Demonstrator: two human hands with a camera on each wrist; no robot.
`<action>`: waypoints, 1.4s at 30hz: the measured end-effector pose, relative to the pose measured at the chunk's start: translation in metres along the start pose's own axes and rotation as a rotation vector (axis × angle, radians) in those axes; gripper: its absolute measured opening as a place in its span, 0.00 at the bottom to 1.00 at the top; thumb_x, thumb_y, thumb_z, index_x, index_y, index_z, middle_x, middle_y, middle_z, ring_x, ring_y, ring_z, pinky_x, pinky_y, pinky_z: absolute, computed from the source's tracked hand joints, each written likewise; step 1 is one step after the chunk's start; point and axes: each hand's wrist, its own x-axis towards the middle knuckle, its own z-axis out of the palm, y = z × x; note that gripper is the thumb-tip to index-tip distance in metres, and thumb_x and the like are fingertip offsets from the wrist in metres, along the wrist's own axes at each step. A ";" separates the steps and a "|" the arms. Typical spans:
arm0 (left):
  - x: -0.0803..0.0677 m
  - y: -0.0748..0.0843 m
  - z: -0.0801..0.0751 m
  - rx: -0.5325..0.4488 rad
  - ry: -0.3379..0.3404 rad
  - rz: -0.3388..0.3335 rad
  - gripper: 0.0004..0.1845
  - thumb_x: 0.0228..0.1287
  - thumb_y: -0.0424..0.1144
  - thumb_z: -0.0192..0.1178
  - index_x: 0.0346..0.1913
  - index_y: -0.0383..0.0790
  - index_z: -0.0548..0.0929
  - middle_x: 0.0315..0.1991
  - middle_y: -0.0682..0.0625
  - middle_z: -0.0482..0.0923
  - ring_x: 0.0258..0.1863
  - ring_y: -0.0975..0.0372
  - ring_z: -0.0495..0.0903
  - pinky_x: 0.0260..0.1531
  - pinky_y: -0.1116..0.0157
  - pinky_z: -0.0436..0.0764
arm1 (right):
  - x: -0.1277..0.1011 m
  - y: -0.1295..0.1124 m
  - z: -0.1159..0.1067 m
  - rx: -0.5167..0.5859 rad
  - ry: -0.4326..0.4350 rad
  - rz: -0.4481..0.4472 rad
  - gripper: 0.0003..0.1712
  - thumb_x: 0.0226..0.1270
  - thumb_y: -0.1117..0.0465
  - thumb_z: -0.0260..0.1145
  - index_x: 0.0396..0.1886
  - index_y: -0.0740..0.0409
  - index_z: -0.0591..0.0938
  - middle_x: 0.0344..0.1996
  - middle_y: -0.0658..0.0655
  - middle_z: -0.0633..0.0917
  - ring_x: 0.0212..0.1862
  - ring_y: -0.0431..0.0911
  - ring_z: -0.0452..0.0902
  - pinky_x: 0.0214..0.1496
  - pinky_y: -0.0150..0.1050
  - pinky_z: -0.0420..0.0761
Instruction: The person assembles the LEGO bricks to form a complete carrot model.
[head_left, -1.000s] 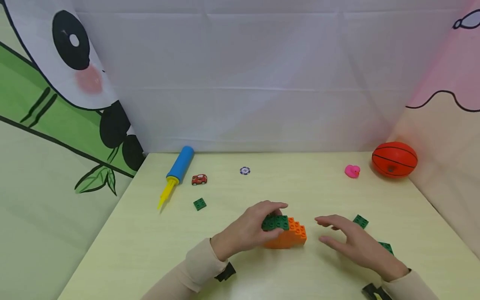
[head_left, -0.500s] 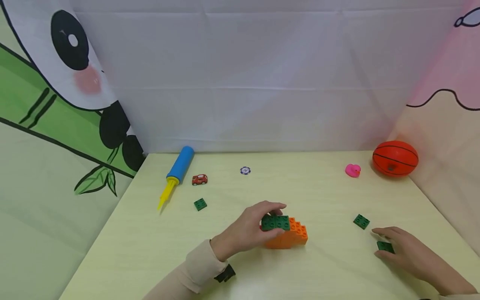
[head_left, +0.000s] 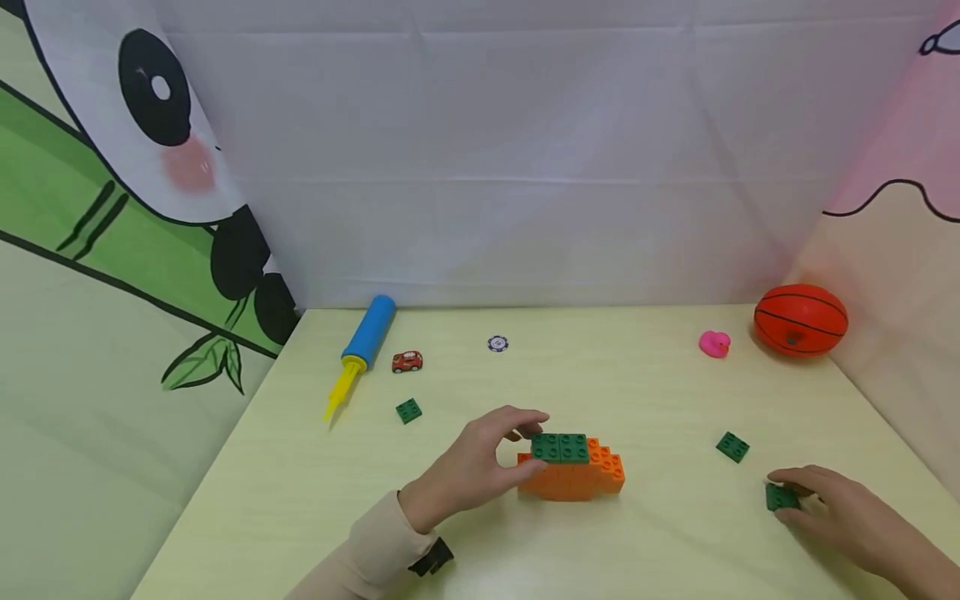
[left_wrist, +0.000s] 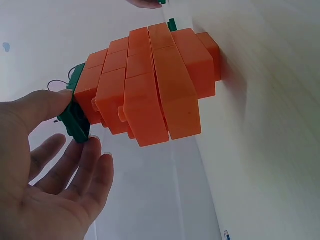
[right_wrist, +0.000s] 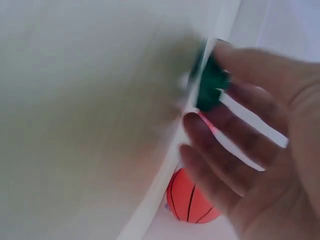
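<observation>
In the head view, a stepped stack of orange toy building bricks [head_left: 570, 482] stands on the table, topped by two green bricks [head_left: 559, 447]. My left hand [head_left: 468, 467] is at the stack's left end, its thumb in front of the green bricks and fingertips behind them. The left wrist view has the thumb and fingertips pinching the nearer green brick [left_wrist: 75, 120]. At the right, my right hand [head_left: 847, 517] pinches a loose green brick [head_left: 782, 497] between thumb and fingers, low over the table; the right wrist view is blurred, and contact with the table is unclear.
Another green brick [head_left: 732, 447] lies behind my right hand, and one more green brick [head_left: 408, 410] lies at left. Further back are a blue-and-yellow pump [head_left: 367, 337], red toy car [head_left: 407, 361], round chip [head_left: 497, 343], pink duck [head_left: 714, 343] and small basketball [head_left: 801, 320].
My right hand has moved right from beside the stack to the nearer loose green brick and pinches it. My left hand has shifted slightly left along the stack, uncovering more green bricks.
</observation>
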 end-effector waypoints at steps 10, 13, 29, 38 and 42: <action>0.001 -0.001 0.000 -0.017 -0.001 -0.014 0.27 0.63 0.37 0.70 0.64 0.45 0.76 0.52 0.56 0.80 0.49 0.65 0.79 0.53 0.62 0.81 | 0.007 -0.083 0.003 0.169 0.456 -0.467 0.26 0.49 0.69 0.79 0.50 0.49 0.86 0.44 0.40 0.80 0.37 0.31 0.76 0.40 0.20 0.75; 0.001 -0.002 -0.001 -0.024 -0.005 -0.022 0.26 0.63 0.38 0.70 0.64 0.45 0.76 0.52 0.55 0.80 0.49 0.65 0.79 0.53 0.61 0.81 | 0.017 -0.118 0.001 0.204 0.435 -0.528 0.27 0.52 0.68 0.78 0.53 0.44 0.85 0.46 0.40 0.80 0.40 0.33 0.76 0.43 0.20 0.75; 0.001 -0.003 0.000 -0.041 -0.024 -0.031 0.26 0.64 0.39 0.69 0.64 0.46 0.76 0.52 0.56 0.79 0.49 0.66 0.79 0.53 0.65 0.80 | 0.053 -0.178 0.021 0.360 0.242 -0.685 0.20 0.62 0.61 0.74 0.54 0.43 0.85 0.49 0.41 0.80 0.46 0.37 0.77 0.48 0.38 0.83; 0.001 -0.006 0.001 -0.053 -0.015 -0.028 0.25 0.64 0.39 0.69 0.63 0.46 0.77 0.51 0.57 0.79 0.49 0.66 0.79 0.53 0.61 0.82 | 0.055 -0.176 0.022 0.353 0.216 -0.656 0.19 0.62 0.58 0.75 0.53 0.43 0.85 0.49 0.40 0.80 0.48 0.37 0.77 0.50 0.38 0.83; 0.001 -0.005 0.001 -0.066 -0.025 -0.039 0.25 0.64 0.39 0.69 0.63 0.46 0.76 0.52 0.56 0.79 0.49 0.66 0.79 0.53 0.60 0.81 | 0.055 -0.172 0.021 0.355 0.181 -0.646 0.21 0.66 0.55 0.71 0.59 0.42 0.82 0.51 0.41 0.81 0.51 0.37 0.76 0.51 0.39 0.82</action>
